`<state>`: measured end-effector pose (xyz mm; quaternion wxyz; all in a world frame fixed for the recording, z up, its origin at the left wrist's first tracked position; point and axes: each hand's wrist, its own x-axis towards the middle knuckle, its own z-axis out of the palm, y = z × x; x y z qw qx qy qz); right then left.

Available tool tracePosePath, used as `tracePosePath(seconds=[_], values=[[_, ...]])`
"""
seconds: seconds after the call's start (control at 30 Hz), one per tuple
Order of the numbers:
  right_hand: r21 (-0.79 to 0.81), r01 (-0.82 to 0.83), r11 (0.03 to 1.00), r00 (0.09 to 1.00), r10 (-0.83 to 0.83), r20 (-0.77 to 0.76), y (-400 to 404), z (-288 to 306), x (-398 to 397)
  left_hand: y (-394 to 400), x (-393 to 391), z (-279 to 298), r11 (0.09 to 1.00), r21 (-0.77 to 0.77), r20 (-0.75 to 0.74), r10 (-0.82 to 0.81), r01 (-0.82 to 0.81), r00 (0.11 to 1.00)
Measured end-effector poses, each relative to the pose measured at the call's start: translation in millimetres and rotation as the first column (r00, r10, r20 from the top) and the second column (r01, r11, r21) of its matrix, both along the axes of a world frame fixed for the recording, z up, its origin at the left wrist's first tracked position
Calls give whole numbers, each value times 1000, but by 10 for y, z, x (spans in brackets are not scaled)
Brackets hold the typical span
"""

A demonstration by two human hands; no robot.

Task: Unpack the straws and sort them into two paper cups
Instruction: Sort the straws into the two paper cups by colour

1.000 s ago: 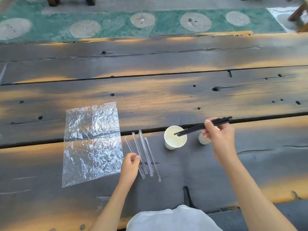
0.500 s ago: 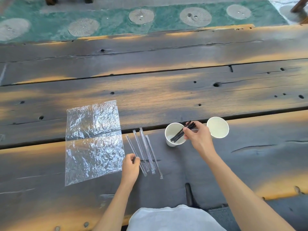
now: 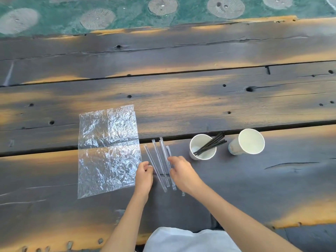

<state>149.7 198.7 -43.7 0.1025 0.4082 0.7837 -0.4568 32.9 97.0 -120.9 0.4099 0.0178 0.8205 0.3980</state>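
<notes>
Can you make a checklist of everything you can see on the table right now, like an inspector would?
Surface: dark wooden plank table, knots and cracks.
Job's things: black straws leaning in the left paper cup; right paper cup shows no straws; clear straws lying side by side on the table.
Clutter: flat, crinkled clear plastic bag.
Grippers: left hand beside the clear straws; right hand over them; grasp unclear.
Cables: nothing seen.
Surroundings: green floor with round patterned discs beyond the table.

right hand [image 3: 181,174] hides clear straws' [image 3: 160,164] middles | contact perhaps unclear
</notes>
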Motion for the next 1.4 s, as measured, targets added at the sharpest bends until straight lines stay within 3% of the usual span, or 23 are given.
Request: tracePosePath(seconds=[0.1,0.17,0.37,0.5,0.6,0.77,0.97,1.1,1.17,1.27,1.33,1.4], values=[[-51,75,996,981,-65,181,68,-324,-218,55,-42,-42,999,-13,45,38,-38,998],[-79,143,987,968,-123,217,145,-473,-332,120,-45,-18,998,-3,62,63,-63,996],[-166,266,950,956,-238,169,158,-707,-482,339,14,32,996,19,129,78,-81,989],[-262,318,911,947,-292,134,80,-788,-488,335,86,-96,999,-33,33,-21,22,999],[-311,351,883,936,-337,100,70,-810,-449,331,111,-20,1000,-18,4,0,0,1000],[-416,350,839,928,-370,35,97,-719,-360,267,80,14,998,39,99,42,-46,994],[-458,320,829,913,-399,-85,116,-551,-292,128,7,60,981,192,213,-29,-13,977],[-404,269,874,928,-348,-135,141,-379,-209,73,-21,125,963,268,274,-49,-27,960],[-302,234,924,943,-292,-160,175,-266,-138,66,17,126,970,243,234,-54,-4,971],[-176,219,960,950,-251,-187,228,-59,96,110,167,42,976,124,12,-184,181,983],[-145,246,958,932,-275,-238,272,103,304,179,285,10,930,3,-160,-364,369,918],[-141,332,933,877,-360,-317,328,317,547,261,408,-13,838,-110,-282,-543,535,791]])
